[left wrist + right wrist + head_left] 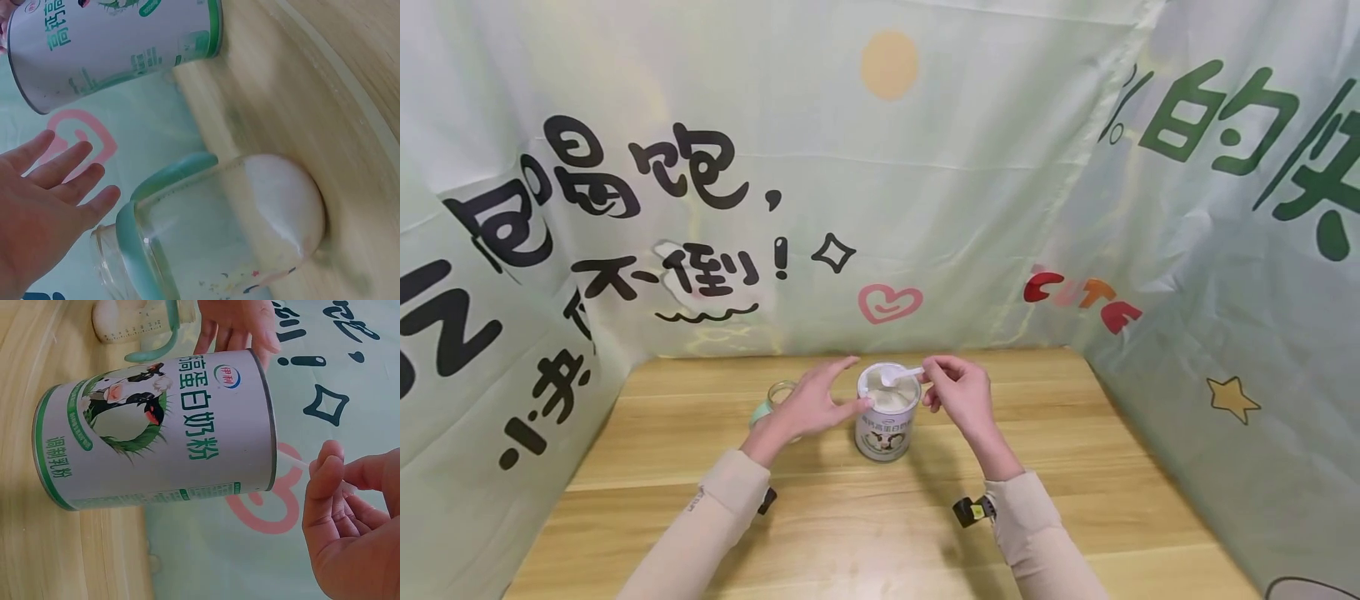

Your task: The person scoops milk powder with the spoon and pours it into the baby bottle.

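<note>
At the mouth of the upright can [883, 435], the right grip [961, 393] pinches the scoop [906, 375] by its handle, seemingly to stay clear of the powder [891, 401]; left of the can, the left grip [812, 402] spreads empty near the bottle [206, 231].

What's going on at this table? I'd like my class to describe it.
A person is working with an open can of milk powder, upright on a wooden table. The right hand pinches the handle of a white scoop, whose bowl is at the can's mouth. The left hand is spread beside the can, near a bottle with green handles that has something white in its bottom.
</note>
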